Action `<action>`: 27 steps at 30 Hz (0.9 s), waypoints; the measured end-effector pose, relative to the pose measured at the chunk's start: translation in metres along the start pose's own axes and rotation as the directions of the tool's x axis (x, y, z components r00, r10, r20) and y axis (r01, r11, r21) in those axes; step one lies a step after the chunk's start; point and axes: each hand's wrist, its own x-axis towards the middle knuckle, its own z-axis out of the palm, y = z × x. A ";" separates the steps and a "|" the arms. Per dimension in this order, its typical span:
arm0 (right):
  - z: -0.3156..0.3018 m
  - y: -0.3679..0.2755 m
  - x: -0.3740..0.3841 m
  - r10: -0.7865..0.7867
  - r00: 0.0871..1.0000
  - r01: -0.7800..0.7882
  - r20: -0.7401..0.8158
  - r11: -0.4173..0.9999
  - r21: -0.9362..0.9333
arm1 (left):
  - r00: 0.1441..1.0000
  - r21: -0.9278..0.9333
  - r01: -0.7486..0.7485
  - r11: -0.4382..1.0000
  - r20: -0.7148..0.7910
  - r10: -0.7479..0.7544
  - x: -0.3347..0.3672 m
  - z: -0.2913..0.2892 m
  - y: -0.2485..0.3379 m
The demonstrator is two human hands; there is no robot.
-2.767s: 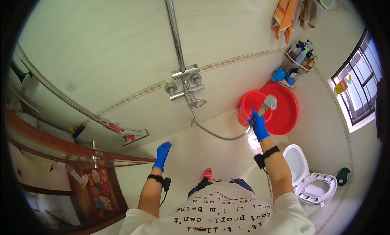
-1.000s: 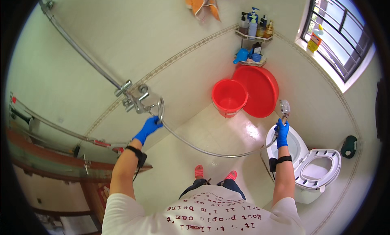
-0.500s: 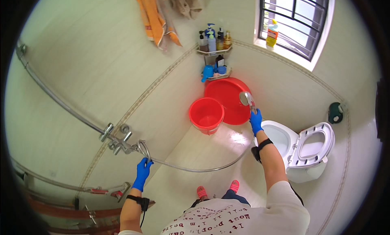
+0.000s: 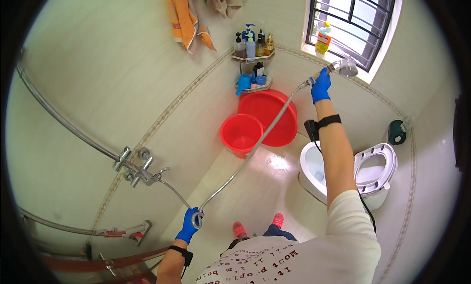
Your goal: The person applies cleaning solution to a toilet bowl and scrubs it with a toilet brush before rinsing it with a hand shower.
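Note:
My right hand (image 4: 321,86), in a blue glove, is raised in front of the far wall near the window and grips the handle of a silver shower head (image 4: 348,68). From that handle the metal shower hose (image 4: 250,154) runs taut down to my left hand (image 4: 188,226). There, my blue-gloved left fingers are closed round a looped part of the hose, low and to the left. Beyond the left hand, the hose continues up to the chrome mixer tap (image 4: 142,173) on the left wall.
A red bucket (image 4: 240,134) and a large red basin (image 4: 280,129) stand in the corner beneath a shelf (image 4: 252,59) of pump bottles. The toilet (image 4: 311,166), lid raised, is at right. A spray bottle (image 4: 323,38) rests on the window sill.
My right hand has lifted the shower head from over the basin up toward the window. My left hand has drawn the hose down and right, away from the tap, straightening it.

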 end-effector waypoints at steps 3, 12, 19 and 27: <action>0.014 0.017 -0.014 0.298 0.948 -0.260 -0.110 0.926 0.273 | 0.980 0.368 -0.087 0.926 0.198 0.013 -0.008 -0.008 0.024; -0.022 0.027 -0.006 0.755 0.516 -0.412 0.405 0.633 -0.656 | 0.807 0.707 -0.040 0.706 0.439 -0.394 -0.018 0.029 0.000; -0.024 -0.066 0.017 0.486 0.701 -0.173 0.522 0.826 -0.537 | 0.656 0.717 0.025 0.697 0.515 -0.553 0.032 0.046 0.003; -0.049 -0.182 0.104 0.010 0.839 0.284 0.544 0.845 -0.454 | 0.447 0.668 0.337 0.663 0.506 -0.737 0.022 0.022 -0.015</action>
